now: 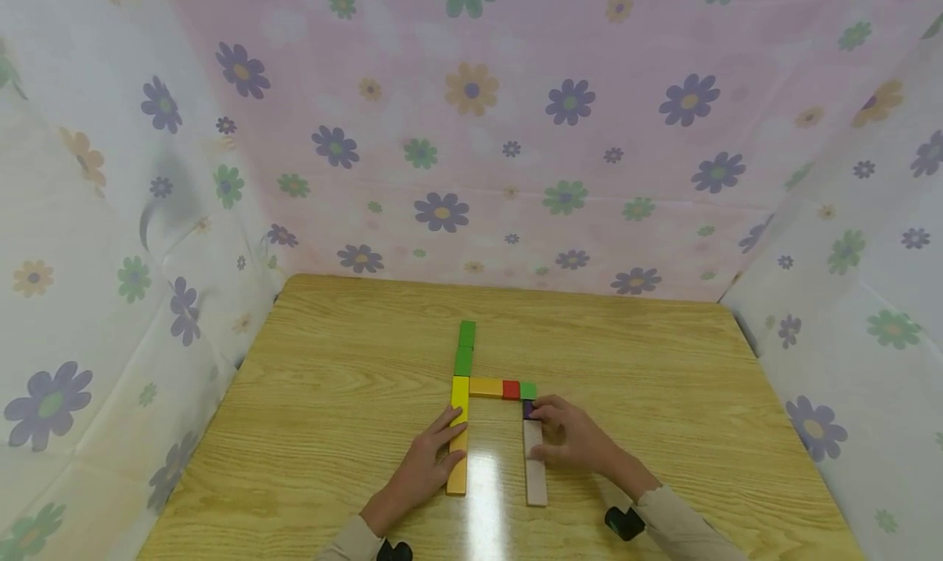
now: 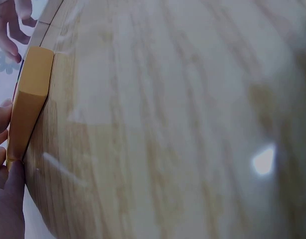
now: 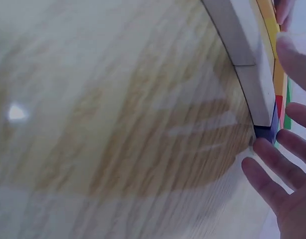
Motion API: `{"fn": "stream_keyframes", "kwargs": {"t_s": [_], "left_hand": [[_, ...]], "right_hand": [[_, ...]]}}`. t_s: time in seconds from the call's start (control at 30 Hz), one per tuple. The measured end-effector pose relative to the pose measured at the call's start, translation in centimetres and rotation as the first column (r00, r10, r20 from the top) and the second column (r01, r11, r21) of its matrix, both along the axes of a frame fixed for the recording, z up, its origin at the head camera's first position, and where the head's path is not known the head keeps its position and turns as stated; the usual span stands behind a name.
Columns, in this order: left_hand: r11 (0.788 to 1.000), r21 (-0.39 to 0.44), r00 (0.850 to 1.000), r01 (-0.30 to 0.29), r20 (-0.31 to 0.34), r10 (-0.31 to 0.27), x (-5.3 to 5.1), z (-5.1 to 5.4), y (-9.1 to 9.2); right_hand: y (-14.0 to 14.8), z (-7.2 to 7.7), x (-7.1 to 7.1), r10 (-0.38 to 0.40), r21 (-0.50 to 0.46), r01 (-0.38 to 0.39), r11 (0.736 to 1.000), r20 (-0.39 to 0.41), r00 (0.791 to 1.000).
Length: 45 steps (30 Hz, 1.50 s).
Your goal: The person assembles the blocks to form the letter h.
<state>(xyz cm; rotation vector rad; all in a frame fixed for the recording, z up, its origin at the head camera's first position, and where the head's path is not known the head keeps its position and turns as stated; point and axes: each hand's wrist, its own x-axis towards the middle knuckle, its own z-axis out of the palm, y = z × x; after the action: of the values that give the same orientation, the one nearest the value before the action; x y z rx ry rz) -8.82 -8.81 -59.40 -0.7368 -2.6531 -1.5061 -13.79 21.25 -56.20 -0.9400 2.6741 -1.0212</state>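
Wooden blocks lie end to end on the table in an h-like outline. My left hand point(image 1: 420, 465) rests at the left column, its fingertips touching the yellow block point(image 1: 460, 390) and its thumb by the orange block point(image 1: 457, 477). In the left wrist view that orange block point(image 2: 33, 82) shows its end face. My right hand point(image 1: 578, 436) is at the right column, fingertips at the dark purple block point(image 1: 527, 410), thumb over the pale blocks point(image 1: 535, 483). The right wrist view shows its fingers spread beside the pale blocks point(image 3: 242, 40). Fingers partly cover the purple block.
Two green blocks point(image 1: 464, 361) top the left column. A light orange block point(image 1: 486, 388), a red block point(image 1: 512, 390) and a small green block point(image 1: 528, 391) bridge the columns. The wooden table point(image 1: 331, 364) is bordered by flowered cloth point(image 1: 508, 168) at back and sides.
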Motion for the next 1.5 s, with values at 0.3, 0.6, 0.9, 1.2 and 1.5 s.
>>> {"fn": "stream_keyframes", "kwargs": {"t_s": [0.3, 0.6, 0.9, 1.2, 1.5], "left_hand": [[1.000, -0.007, 0.999, -0.004, -0.033, 0.004, 0.1, 0.2, 0.1], [1.000, -0.012, 1.000, -0.007, -0.023, 0.006, 0.2, 0.3, 0.1], [1.000, -0.005, 1.000, -0.006, -0.021, 0.006, 0.2, 0.2, 0.1], [1.000, 0.003, 1.000, -0.002, 0.012, 0.002, 0.2, 0.5, 0.1], [1.000, -0.002, 1.000, 0.000, 0.015, 0.000, 0.1, 0.7, 0.1]], "right_hand": [[0.6, 0.4, 2.2, 0.030, 0.153, -0.030, 0.988, 0.001, 1.000], [0.6, 0.3, 2.5, 0.071, 0.135, -0.060, 0.989, -0.078, 0.994], [0.6, 0.4, 2.5, 0.086, 0.122, -0.073, 0.990, -0.102, 0.991], [0.5, 0.3, 2.3, 0.102, 0.151, -0.084, 0.985, -0.113, 0.988], [0.5, 0.4, 2.2, 0.102, 0.165, -0.085, 0.983, -0.097, 0.990]]}}
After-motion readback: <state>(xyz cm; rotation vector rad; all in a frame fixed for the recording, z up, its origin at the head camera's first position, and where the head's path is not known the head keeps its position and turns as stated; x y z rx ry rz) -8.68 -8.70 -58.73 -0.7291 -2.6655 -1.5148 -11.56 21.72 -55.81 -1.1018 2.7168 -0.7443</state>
